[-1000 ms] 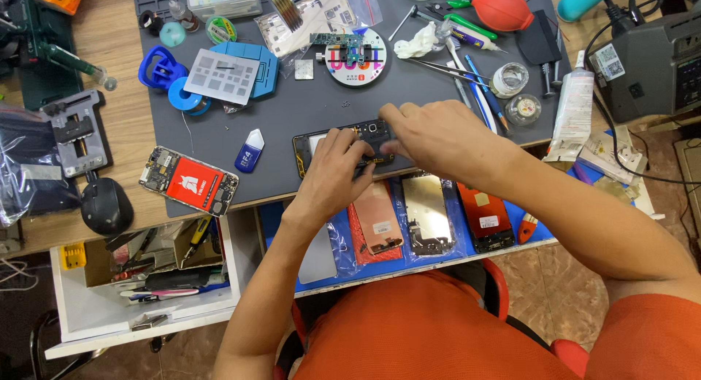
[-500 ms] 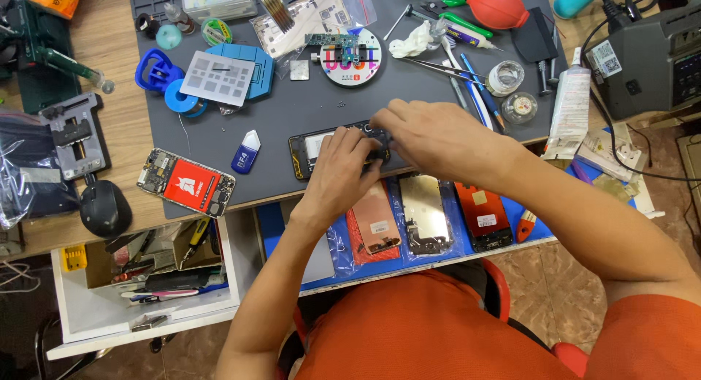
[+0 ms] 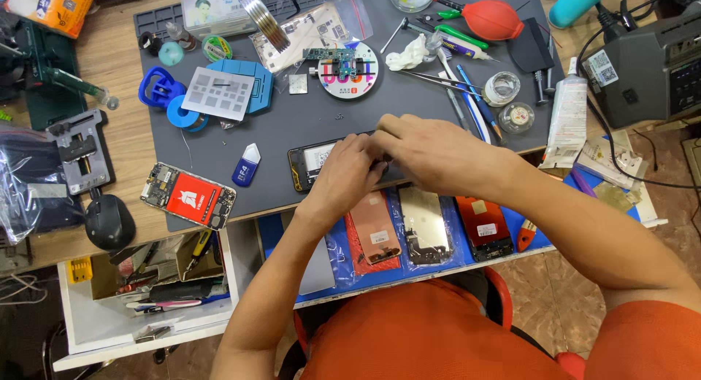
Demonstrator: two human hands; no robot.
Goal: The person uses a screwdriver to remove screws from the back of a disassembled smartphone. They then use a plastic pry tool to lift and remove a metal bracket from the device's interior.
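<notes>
Both hands work on the opened phone lying on the grey mat at the bench's near edge. The left hand presses its frame, fingers curled on it; the right hand pinches at its middle, what it holds hidden. Steady the frame and lift gently, to my mind.

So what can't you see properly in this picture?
- Head view: most of the opened phone is hidden under the left hand and right hand.
- Head view: whether the fingertips pinch a tool or part cannot be told; the hands cover it.
- Head view: the tiny bits on the grey mat are too small to name.
- Head view: the black box is cut off by the right edge.
</notes>
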